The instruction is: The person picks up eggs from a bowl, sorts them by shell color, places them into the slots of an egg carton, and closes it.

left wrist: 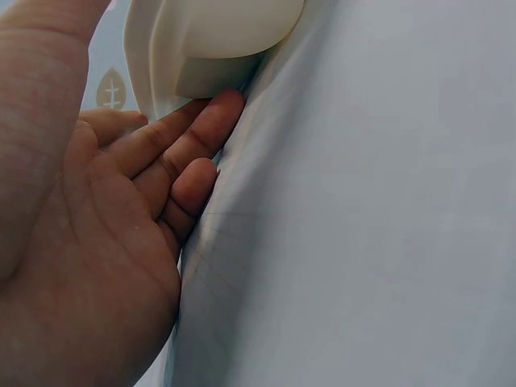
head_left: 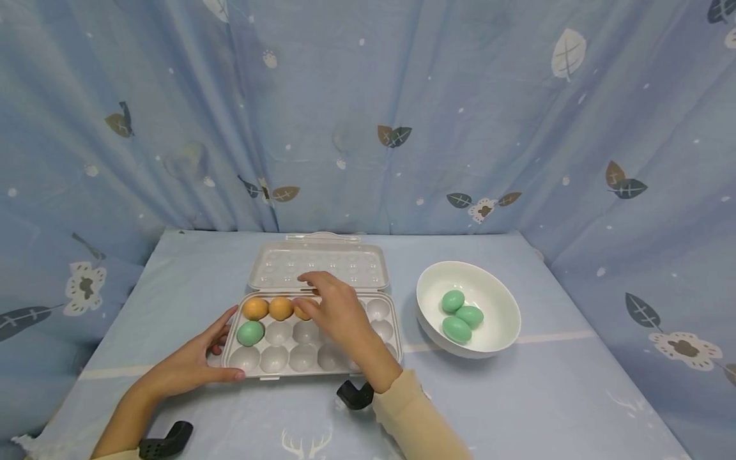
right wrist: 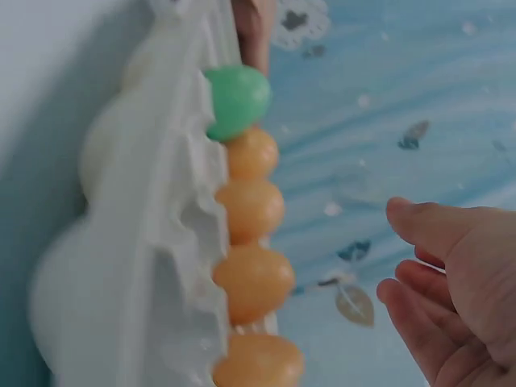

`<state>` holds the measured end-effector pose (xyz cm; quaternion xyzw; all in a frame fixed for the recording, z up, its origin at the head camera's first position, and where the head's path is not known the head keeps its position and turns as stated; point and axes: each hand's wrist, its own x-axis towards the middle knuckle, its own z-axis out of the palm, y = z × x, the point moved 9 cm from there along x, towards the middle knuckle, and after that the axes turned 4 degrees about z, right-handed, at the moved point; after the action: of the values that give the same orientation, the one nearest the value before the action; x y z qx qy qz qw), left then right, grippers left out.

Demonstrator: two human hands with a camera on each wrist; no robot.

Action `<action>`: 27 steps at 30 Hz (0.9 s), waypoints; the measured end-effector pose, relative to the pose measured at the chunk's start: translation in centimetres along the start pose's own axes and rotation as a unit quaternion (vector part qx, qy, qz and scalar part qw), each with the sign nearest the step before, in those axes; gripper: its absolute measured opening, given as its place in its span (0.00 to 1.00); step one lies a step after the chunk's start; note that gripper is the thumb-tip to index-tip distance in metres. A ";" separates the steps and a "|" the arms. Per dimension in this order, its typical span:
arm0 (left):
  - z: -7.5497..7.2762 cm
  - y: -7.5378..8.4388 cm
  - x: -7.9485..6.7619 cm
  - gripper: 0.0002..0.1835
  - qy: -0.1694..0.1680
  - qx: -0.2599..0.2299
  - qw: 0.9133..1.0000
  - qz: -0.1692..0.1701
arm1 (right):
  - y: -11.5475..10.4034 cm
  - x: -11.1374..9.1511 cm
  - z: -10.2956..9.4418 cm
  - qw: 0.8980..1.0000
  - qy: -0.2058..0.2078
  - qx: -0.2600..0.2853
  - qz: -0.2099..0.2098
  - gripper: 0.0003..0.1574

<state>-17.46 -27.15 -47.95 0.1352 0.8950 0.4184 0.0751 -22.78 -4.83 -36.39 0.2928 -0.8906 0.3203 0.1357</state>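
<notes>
A white egg tray (head_left: 275, 359) lies with its clear lid (head_left: 319, 267) folded back. Orange eggs (head_left: 280, 308) fill cells of its far row, several of them visible in the right wrist view; my right hand covers part of that row in the head view. One green egg (head_left: 250, 333) sits in the middle row at the left end. Above the tray hovers my right hand (head_left: 340, 312), fingers parted and nothing between them in the right wrist view. My left hand (head_left: 192, 363) rests at the tray's left end, its fingers (left wrist: 216, 121) extended along the underside.
To the right of the tray stands a white bowl (head_left: 502, 317) with three green eggs (head_left: 457, 329) inside. A light blue cloth (head_left: 552, 396) covers the table. Patterned blue curtains (head_left: 368, 76) hang behind and at both sides.
</notes>
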 end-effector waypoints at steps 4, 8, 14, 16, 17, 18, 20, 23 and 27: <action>0.0 -0.1 0.0 0.65 0.001 0.004 1.000 -0.007 | 1.7 0.2 -1.5 1.000 0.018 0.002 0.021 0.24; -0.1 0.1 0.0 0.66 0.000 0.007 1.000 -0.009 | 3.9 0.2 -3.0 0.998 0.035 0.005 0.059 0.24; -0.1 0.0 0.1 0.66 -0.001 0.006 1.000 -0.015 | 6.3 0.3 -5.3 0.995 0.059 0.009 0.084 0.25; -0.1 0.0 0.0 0.66 -0.001 0.005 1.000 -0.014 | 7.1 0.1 -6.2 0.994 0.065 0.009 0.090 0.26; -0.1 0.0 0.0 0.66 -0.001 0.004 1.000 -0.012 | 7.6 0.0 -6.7 0.993 0.069 0.010 0.094 0.26; -0.1 -0.1 0.0 0.66 0.000 0.004 1.000 -0.011 | 8.1 -0.1 -7.2 0.993 0.070 0.013 0.099 0.27; -0.1 -0.1 0.0 0.66 0.001 0.004 1.000 -0.007 | 9.1 -0.3 -8.2 0.991 0.071 0.015 0.111 0.27; -0.1 0.0 0.1 0.65 0.002 0.005 1.000 -0.001 | 10.7 -0.7 -9.5 0.989 0.062 0.018 0.129 0.27; -0.1 0.0 0.1 0.66 0.002 0.007 1.000 -0.004 | 12.6 -1.5 -10.8 0.987 0.041 0.013 0.155 0.29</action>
<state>-17.56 -27.22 -47.89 0.1311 0.8988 0.4116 0.0744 -28.72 10.71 -34.99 0.1398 -0.9148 0.3606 0.1167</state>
